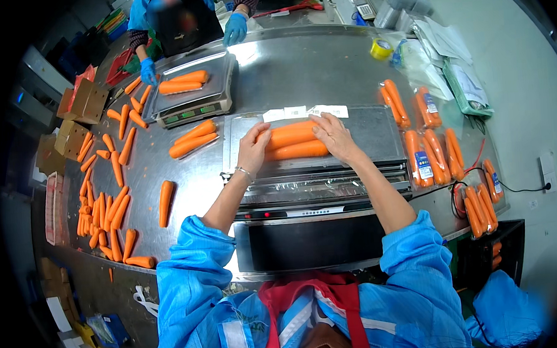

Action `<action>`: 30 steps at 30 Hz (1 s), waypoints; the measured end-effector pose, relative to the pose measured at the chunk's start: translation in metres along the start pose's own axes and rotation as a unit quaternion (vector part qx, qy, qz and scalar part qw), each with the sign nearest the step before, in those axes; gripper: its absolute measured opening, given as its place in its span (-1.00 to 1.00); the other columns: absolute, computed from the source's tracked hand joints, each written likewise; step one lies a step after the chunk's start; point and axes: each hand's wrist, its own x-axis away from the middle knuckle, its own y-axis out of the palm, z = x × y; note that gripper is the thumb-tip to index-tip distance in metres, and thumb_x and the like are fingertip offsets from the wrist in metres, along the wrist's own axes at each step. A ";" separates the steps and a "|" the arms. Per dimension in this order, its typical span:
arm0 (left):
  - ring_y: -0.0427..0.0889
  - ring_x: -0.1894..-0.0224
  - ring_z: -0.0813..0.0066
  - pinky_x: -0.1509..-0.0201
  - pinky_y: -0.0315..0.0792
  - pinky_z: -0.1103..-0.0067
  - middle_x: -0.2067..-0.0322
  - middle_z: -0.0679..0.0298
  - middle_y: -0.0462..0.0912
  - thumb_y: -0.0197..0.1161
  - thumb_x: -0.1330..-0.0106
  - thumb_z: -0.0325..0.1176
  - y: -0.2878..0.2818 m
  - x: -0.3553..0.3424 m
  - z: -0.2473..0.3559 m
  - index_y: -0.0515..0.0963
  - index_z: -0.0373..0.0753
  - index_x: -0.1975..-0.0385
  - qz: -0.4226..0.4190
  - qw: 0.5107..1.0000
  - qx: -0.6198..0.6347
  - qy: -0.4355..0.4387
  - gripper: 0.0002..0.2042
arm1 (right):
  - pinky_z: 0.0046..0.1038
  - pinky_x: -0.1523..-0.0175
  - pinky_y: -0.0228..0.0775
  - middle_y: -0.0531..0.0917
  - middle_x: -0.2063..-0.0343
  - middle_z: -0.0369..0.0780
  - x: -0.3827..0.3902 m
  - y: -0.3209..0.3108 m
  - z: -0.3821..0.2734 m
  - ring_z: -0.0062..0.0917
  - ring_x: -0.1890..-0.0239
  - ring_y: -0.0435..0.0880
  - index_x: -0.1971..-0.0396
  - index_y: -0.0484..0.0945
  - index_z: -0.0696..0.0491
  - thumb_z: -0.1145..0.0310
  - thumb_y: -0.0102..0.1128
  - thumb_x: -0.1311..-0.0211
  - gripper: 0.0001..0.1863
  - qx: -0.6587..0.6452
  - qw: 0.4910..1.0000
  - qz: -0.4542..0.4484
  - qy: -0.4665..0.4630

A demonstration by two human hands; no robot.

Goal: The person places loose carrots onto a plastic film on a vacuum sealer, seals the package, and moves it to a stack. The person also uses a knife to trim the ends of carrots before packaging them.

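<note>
In the head view, my left hand [254, 147] is curled round the left end of a bundle of large carrots [293, 149], and my right hand [332, 135] grips its right end. The bundle lies over the metal top of a wrapping machine [385, 142]; whether a tray is under it cannot be made out. Paper labels [295, 113] lie just beyond my fingers. A sealing bar with plastic film [317, 187] runs below my hands. To the left, more carrots [194, 144] sit on a tray.
A co-worker's gloved hands [235, 28] are beside a scale [195, 109] holding carrots. Loose carrots [117, 168] and cardboard boxes [82, 100] are on the left of the steel table [291, 65]. Wrapped carrot packs [437, 158], yellow tape [380, 49] and a black cable [512, 187] are on the right.
</note>
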 end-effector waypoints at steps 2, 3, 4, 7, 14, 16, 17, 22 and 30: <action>0.34 -0.15 0.41 -0.21 0.19 0.57 -0.10 0.15 0.39 0.13 -0.24 -0.24 0.001 0.010 0.015 0.43 -0.30 -0.02 -0.040 0.998 0.027 -0.040 -0.61 | -0.16 -0.30 -0.15 0.17 -0.19 -0.04 0.012 -0.006 0.001 -0.19 -0.29 0.05 -0.24 0.19 -0.12 -0.08 -0.24 -0.27 -0.41 0.000 1.000 -0.030 -0.006; 0.29 -0.19 0.39 -0.24 0.14 0.57 -0.14 0.14 0.35 0.13 -0.25 -0.22 0.000 0.013 0.014 0.41 -0.31 -0.04 -0.053 0.998 0.027 -0.031 -0.59 | -0.16 -0.30 -0.15 0.18 -0.19 -0.04 0.021 -0.005 0.003 -0.20 -0.29 0.05 -0.24 0.19 -0.12 -0.09 -0.24 -0.27 -0.40 0.005 0.999 -0.032 -0.011; 0.29 -0.20 0.39 -0.25 0.13 0.57 -0.15 0.14 0.34 0.12 -0.25 -0.21 0.003 0.014 0.015 0.40 -0.30 -0.06 -0.063 0.997 0.027 -0.025 -0.58 | -0.16 -0.30 -0.15 0.18 -0.19 -0.04 0.030 -0.007 0.007 -0.20 -0.28 0.06 -0.24 0.19 -0.12 -0.10 -0.23 -0.27 -0.40 0.014 0.999 -0.032 -0.012; 0.25 -0.23 0.38 -0.27 0.11 0.55 -0.21 0.13 0.25 0.11 -0.27 -0.17 0.001 0.014 0.015 0.30 -0.25 -0.16 -0.098 0.993 0.047 -0.045 -0.51 | -0.23 -0.32 -0.12 0.17 -0.19 -0.04 0.029 -0.015 0.018 -0.18 -0.27 0.09 -0.24 0.19 -0.10 -0.06 -0.23 -0.29 -0.42 -0.049 0.998 -0.033 -0.005; 0.49 0.15 0.38 0.07 0.35 0.42 0.27 0.31 0.53 0.22 -0.09 -0.41 -0.110 0.066 0.062 0.57 -0.07 0.16 -0.142 0.840 -0.453 0.262 -0.72 | -0.36 0.06 0.25 0.41 0.01 -0.21 0.098 -0.116 0.024 -0.35 0.08 0.43 -0.01 0.44 -0.14 0.41 0.10 -0.02 -0.54 0.292 0.911 -0.103 -0.272; 0.48 0.20 0.47 0.13 0.33 0.48 0.28 0.39 0.52 0.21 -0.09 -0.41 -0.120 0.075 0.064 0.58 0.02 0.18 -0.249 0.735 -0.545 0.317 -0.73 | -0.41 0.12 0.23 0.43 0.08 -0.24 0.110 -0.115 0.024 -0.42 0.14 0.43 0.00 0.44 -0.21 0.43 0.08 -0.02 -0.54 0.359 0.867 -0.168 -0.302; 0.47 0.22 0.51 0.12 0.31 0.52 0.28 0.42 0.51 0.20 -0.10 -0.38 -0.115 0.076 0.065 0.57 0.08 0.18 -0.287 0.702 -0.565 0.326 -0.73 | -0.43 0.15 0.22 0.44 0.12 -0.25 0.110 -0.113 0.024 -0.45 0.17 0.43 0.01 0.44 -0.25 0.44 0.07 -0.01 -0.53 0.391 0.840 -0.199 -0.320; 0.46 0.19 0.54 0.11 0.32 0.54 0.21 0.42 0.46 0.17 -0.11 -0.35 -0.092 0.056 0.047 0.48 0.15 0.06 -0.383 0.666 -0.552 0.323 -0.64 | -0.39 0.16 0.29 0.45 0.23 -0.25 0.094 -0.079 0.034 -0.40 0.24 0.48 0.16 0.45 -0.15 0.49 0.08 0.00 -0.65 0.248 0.890 -0.203 -0.324; 0.65 0.31 0.44 0.25 0.58 0.61 0.16 0.03 0.58 -0.03 -0.36 -0.38 -0.072 0.110 0.041 0.38 -0.27 0.31 -0.035 0.968 0.207 -0.140 -0.89 | -0.39 0.07 0.51 0.56 0.22 -0.05 0.123 -0.058 -0.001 -0.34 0.16 0.61 0.34 0.39 0.11 0.44 -0.08 -0.31 -0.92 -0.649 0.746 0.034 0.143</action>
